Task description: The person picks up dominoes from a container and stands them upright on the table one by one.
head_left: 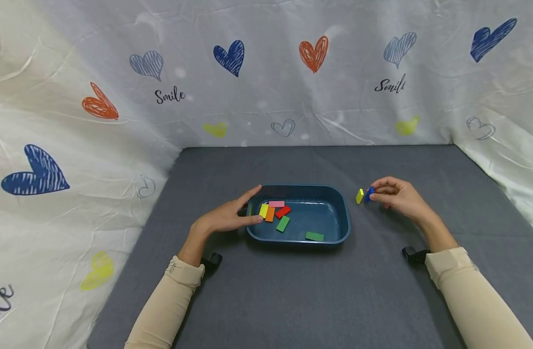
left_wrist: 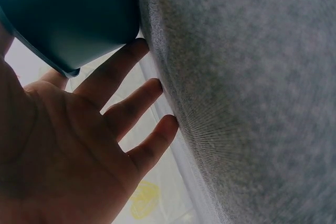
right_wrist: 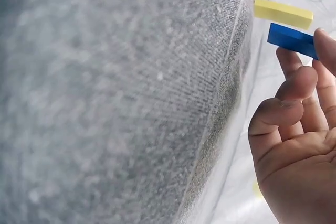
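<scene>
Right hand holds the blue block pinched between thumb and fingertips, its long axis roughly upright and leaning a little; whether its lower end touches the counter I cannot tell. That block lies beyond the right end of the tray, far closer to this hand than to the other. Just beside it, on the tray side, stands the yellow block on end, between the blue one and the rim. Left hand is spread wide at the tray's left end, thumb and fingers mostly straight against it. Within the tray, toward that end, lie a pink block, an orange block and a red block, among others.
</scene>
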Action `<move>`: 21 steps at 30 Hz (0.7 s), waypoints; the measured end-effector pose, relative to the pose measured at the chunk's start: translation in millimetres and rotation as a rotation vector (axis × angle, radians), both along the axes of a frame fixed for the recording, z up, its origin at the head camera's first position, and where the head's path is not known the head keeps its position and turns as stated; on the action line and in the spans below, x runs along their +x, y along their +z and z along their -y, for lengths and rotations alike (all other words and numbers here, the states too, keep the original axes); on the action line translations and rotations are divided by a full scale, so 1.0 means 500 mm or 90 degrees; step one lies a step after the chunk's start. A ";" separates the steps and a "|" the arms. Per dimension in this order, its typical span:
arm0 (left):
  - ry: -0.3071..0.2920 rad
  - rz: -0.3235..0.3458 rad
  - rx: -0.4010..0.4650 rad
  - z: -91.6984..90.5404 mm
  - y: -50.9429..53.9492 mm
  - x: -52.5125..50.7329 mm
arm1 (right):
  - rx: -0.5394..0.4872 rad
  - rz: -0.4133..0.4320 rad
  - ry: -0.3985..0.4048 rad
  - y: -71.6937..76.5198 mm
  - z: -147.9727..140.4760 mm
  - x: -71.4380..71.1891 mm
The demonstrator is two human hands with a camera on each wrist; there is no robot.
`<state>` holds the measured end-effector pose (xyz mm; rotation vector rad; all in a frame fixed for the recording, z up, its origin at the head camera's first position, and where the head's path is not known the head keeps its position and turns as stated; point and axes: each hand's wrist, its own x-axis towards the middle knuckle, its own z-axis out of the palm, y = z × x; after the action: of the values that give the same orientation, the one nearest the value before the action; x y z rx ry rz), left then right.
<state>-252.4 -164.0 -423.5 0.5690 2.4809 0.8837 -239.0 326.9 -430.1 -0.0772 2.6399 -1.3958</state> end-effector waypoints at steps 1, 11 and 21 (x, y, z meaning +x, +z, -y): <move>0.000 0.000 0.000 0.000 0.000 0.000 | 0.008 0.005 0.001 0.002 0.003 -0.001; -0.005 0.003 0.008 0.001 -0.002 0.000 | 0.031 0.007 0.017 -0.001 0.007 -0.008; -0.005 -0.004 -0.003 -0.001 0.001 0.002 | 0.029 0.009 0.015 0.000 0.010 -0.006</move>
<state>-251.6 -163.4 -422.9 0.5802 2.4845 0.8744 -242.1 322.1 -430.0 -0.0925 2.6489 -1.3237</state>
